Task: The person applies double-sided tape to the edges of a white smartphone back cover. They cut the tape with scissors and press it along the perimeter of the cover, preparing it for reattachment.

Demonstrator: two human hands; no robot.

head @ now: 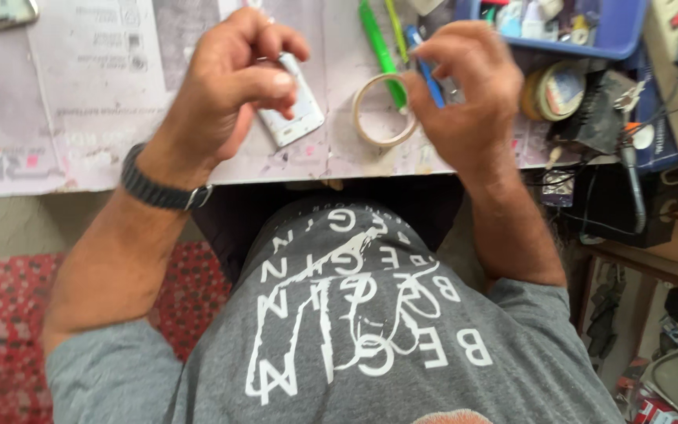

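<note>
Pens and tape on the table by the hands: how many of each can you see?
Green pens: 2
Blue pens: 1
Tape rolls: 2, one ring by the right hand, one farther right
Total: 5

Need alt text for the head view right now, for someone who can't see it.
Seen from above, the left hand holds a white phone on the table, while the right hand grips a tape ring and a blue pen. A green marker and blue tray lie beyond.
</note>
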